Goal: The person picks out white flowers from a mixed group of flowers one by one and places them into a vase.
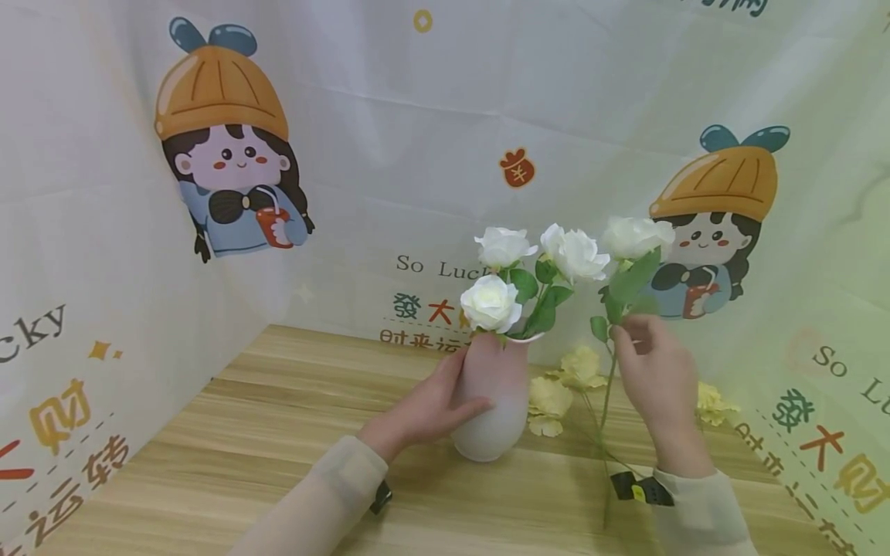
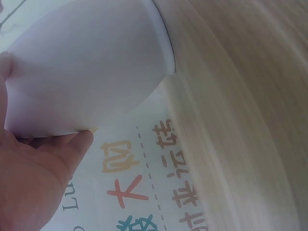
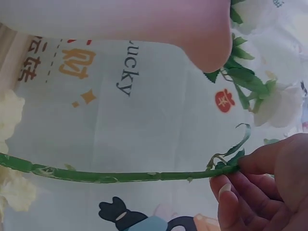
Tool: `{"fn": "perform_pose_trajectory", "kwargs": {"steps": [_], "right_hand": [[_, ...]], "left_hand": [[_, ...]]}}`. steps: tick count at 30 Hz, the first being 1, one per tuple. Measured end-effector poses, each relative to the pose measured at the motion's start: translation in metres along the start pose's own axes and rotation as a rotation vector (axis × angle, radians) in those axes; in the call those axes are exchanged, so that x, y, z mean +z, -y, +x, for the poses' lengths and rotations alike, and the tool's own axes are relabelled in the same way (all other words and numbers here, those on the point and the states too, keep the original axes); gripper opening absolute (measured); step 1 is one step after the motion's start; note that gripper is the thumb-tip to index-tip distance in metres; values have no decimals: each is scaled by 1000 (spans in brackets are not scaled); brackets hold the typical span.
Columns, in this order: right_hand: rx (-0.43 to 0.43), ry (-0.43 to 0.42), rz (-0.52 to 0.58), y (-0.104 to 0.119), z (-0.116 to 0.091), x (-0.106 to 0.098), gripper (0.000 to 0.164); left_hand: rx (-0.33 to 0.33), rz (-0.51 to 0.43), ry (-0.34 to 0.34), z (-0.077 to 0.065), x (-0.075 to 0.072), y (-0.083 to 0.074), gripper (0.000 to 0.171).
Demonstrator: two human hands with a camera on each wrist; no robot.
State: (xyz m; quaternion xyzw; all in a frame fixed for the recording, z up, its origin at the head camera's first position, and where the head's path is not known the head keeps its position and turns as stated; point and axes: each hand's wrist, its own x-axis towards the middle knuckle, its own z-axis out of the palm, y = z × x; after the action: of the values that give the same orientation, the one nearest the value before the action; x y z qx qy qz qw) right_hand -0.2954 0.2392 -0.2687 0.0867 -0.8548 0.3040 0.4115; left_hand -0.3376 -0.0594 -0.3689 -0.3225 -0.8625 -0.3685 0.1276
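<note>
A pink-to-white vase (image 1: pixel 495 394) stands upright on the wooden table, holding several white roses (image 1: pixel 490 304) with green leaves. My left hand (image 1: pixel 434 405) grips the vase from its left side, thumb across the front; the left wrist view shows fingers curled around the vase (image 2: pixel 91 62). To the right of the vase, my right hand (image 1: pixel 653 363) pinches the green stem (image 1: pixel 608 394) of another white rose (image 1: pixel 636 236), held upright below its bloom. In the right wrist view thumb and fingers close on the stem (image 3: pixel 130 177) near a small leaf.
Pale yellow flowers (image 1: pixel 552 395) lie on the table (image 1: pixel 229 448) right of the vase, partly behind the held stem. Another yellow bloom (image 1: pixel 716 403) lies beyond my right wrist. A printed cloth (image 1: pixel 389 170) hangs behind and at both sides of the table.
</note>
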Motion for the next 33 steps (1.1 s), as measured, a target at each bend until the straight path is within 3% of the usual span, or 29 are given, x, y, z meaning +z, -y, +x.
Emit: {"fn": "perform_pose_trajectory", "kwargs": {"steps": [15, 26, 33], "right_hand": [[-140, -195, 77, 16, 0, -12, 16], [-134, -241, 194, 27, -3, -24, 15], [-133, -264, 369, 31, -3, -25, 16]], "left_hand": [[-8, -8, 2, 0, 0, 0, 97], [-3, -13, 1, -1, 0, -2, 96], [-4, -5, -1, 0, 0, -1, 97]]}}
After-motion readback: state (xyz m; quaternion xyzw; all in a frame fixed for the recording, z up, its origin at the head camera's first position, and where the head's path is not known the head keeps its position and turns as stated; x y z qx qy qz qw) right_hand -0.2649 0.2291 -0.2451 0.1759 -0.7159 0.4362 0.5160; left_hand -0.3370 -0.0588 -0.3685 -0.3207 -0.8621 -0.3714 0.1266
